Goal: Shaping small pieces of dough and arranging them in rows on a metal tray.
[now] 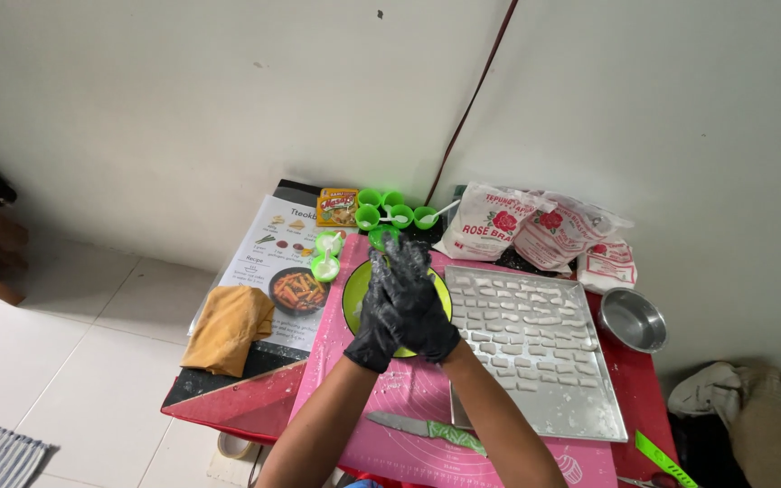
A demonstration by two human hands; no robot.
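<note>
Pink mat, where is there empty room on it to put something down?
The pink silicone mat is bare between the black-gloved hands and the green-handled knife, and below the knife. Crowded: the metal tray of white dough pieces on the right and the green cups behind.

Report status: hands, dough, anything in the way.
Left hand and right hand gloved, pressed together over green bowl. Dough hidden between palms. Tray alongside, knife below.
</note>
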